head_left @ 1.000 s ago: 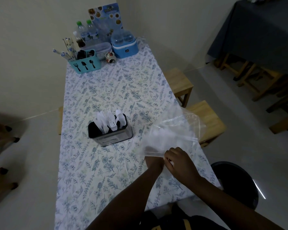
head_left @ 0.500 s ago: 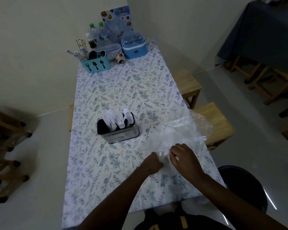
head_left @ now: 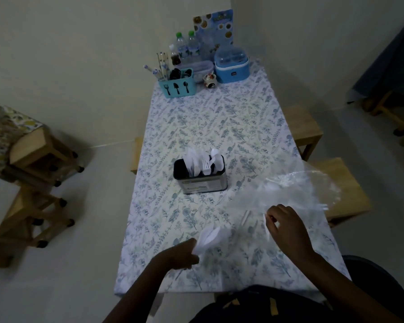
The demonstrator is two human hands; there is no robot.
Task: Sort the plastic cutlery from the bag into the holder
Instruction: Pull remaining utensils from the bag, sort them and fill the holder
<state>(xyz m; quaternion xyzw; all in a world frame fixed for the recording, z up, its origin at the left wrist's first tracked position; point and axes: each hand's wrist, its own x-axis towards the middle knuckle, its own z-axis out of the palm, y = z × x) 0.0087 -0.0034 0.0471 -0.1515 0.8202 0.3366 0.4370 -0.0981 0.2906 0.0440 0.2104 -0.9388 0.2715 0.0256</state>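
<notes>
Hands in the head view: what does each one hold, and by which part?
The left hand grips a bunch of white plastic cutlery by its near ends. The right hand pinches the clear plastic bag at its near edge.

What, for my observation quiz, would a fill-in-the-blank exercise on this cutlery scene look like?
1. The left hand grips a bunch of ____ cutlery.
2. The right hand holds the clear plastic ____.
3. The two bottles at the far end of the table have ____ caps.
Missing words: white; bag; green.
</notes>
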